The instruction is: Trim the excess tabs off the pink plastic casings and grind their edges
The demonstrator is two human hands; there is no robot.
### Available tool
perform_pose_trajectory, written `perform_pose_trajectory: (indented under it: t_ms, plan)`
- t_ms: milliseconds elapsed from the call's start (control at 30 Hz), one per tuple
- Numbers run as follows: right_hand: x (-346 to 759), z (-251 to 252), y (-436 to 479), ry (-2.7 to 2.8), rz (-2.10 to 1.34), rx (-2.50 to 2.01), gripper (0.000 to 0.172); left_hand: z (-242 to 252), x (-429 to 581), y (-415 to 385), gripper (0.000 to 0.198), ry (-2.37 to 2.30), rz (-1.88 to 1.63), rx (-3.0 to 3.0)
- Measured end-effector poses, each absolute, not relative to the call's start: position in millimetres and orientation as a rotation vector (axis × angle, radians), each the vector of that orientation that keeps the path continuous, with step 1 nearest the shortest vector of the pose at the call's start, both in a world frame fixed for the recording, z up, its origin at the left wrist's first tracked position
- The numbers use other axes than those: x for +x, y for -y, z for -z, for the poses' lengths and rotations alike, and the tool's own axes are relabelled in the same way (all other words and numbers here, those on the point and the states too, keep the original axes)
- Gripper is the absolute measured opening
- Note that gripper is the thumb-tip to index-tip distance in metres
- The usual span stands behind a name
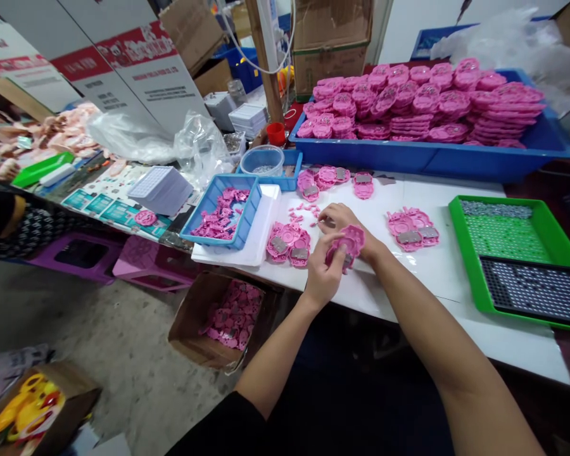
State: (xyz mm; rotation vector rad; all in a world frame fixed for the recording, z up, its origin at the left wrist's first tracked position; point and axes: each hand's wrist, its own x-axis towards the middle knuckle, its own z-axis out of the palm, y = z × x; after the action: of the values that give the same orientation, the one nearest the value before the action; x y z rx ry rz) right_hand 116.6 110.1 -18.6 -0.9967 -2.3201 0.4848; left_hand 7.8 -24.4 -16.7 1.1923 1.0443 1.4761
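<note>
My left hand (323, 272) grips a pink plastic toy casing (354, 240) with a grey metallic plate on it, held just above the white tabletop. Behind that casing, my right hand (338, 218) has its fingers curled into a pinch beside some small pink plastic pieces (304, 212). Whatever lies between those fingertips is too small to make out. A cluster of similar pink casings (289, 244) lies left of my left hand. More pink casings (411, 228) rest to the right of my forearm, and others (323, 179) lie farther back.
A big blue tray (427, 155) stacked with pink casings spans the back. At right sits a green tray (475, 278) of small metal parts. A small blue bin (247, 237) holds pink pieces. Below the table edge stands a cardboard box (187, 326). Another person's arm (28, 218) shows at left.
</note>
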Motion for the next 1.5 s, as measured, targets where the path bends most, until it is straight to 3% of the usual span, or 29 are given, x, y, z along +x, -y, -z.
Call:
perform_pose_trajectory:
  t_ms: [233,500,767,933,1033,1267,1500]
  plan:
    - [116,16,-105,2.427,-0.453,-0.910,0.022,15,10,19,0.059,-1.044,-1.552,0.998]
    - [112,19,-113,2.502,-0.415,-0.912,0.017,23,6,15,0.029,-1.087,-1.581,1.045]
    - [128,0,-115,2.234,-0.504,-1.062,0.025,23,6,15,0.034,-1.156,-1.587,1.041]
    - [157,-44,-104,2.043,-1.250,-0.937,0.031,27,6,14,0.036,-1.223,-1.589,1.039]
    - [165,-61,-97,2.116,-1.461,-0.886,0.034,26,6,14,0.033,-1.224,-1.574,1.069]
    - [158,-62,-97,2.384,-1.322,-0.960,0.044,22,8,15,0.025,-1.247,-1.519,1.101]
    - [163,-67,-98,2.551,-1.264,-1.114,0.043,15,10,17,0.023,-1.252,-1.424,1.147]
